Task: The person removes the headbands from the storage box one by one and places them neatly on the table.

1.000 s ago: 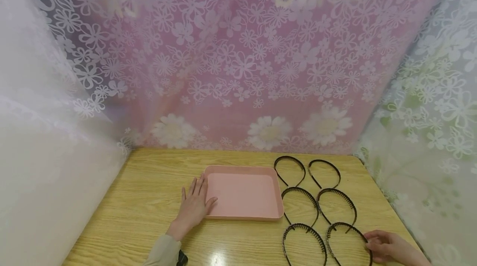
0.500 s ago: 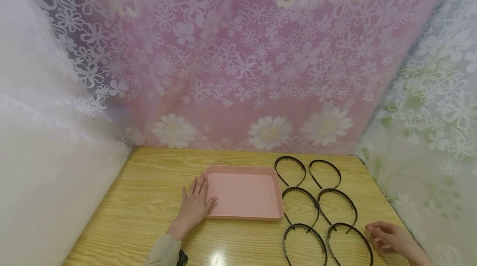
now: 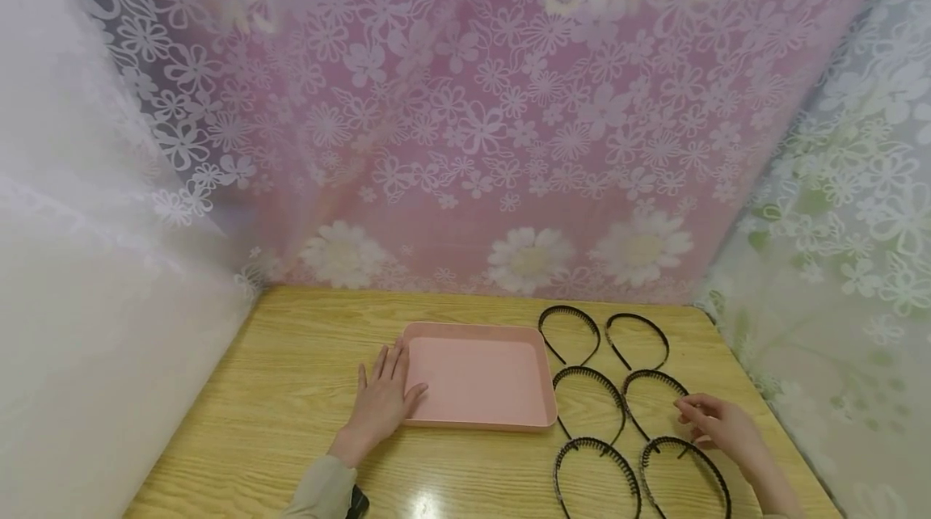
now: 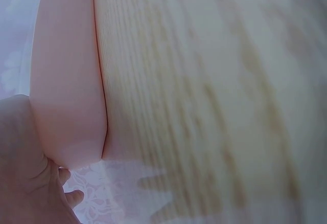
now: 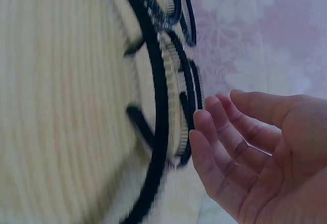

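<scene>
My left hand (image 3: 381, 402) lies with straight fingers along the left wall of a shallow pink tray (image 3: 480, 377), its thumb over the rim. In the left wrist view the tray's side (image 4: 69, 81) rises beside the palm. My right hand (image 3: 720, 426) hovers by the right side of the middle-right black toothed headband (image 3: 655, 372), fingertips overlapping its band. Below that hand lies the near-right headband (image 3: 716, 472), which arcs large across the right wrist view. There the right hand's fingers (image 5: 202, 155) are loosely bent with nothing between them and the thumb.
More black headbands lie in two columns right of the tray, such as the far-left headband (image 3: 570, 309) and the far-right headband (image 3: 640, 315). The wooden table (image 3: 291, 357) is enclosed by a pink floral curtain (image 3: 473, 179) behind and pale sheets at both sides.
My right hand has left the near-right headband's edge and moved forward and left to the middle-right headband. The left hand keeps its place on the tray.
</scene>
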{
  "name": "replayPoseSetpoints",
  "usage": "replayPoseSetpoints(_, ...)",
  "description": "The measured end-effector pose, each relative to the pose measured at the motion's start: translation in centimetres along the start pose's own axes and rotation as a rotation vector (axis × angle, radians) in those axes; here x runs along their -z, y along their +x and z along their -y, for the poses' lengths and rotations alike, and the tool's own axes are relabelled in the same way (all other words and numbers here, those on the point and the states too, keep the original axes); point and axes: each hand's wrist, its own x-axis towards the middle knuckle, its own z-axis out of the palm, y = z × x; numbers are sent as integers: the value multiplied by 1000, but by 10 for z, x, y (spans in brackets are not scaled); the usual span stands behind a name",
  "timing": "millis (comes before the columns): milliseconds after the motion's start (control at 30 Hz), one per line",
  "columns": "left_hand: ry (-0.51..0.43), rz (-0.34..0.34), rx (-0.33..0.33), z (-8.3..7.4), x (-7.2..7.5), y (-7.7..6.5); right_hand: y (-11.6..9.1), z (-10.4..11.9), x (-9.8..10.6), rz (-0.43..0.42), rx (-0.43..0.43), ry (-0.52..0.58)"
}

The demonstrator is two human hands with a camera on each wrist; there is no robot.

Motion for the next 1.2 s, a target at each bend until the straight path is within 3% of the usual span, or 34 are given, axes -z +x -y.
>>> replayPoseSetpoints(633, 5, 8, 22, 3, -2, 4, 19, 71, -71, -127, 321, -40)
replayPoseSetpoints(867, -52, 15, 1, 7, -3, 4, 21, 91, -95, -128, 385, -43)
replayPoseSetpoints(1033, -68, -15, -33, 8, -3, 5, 23, 101, -108, -127, 447, -57)
replayPoseSetpoints(1200, -80, -20, -15, -1, 3, 2, 21, 113, -121, -178, 501, -148)
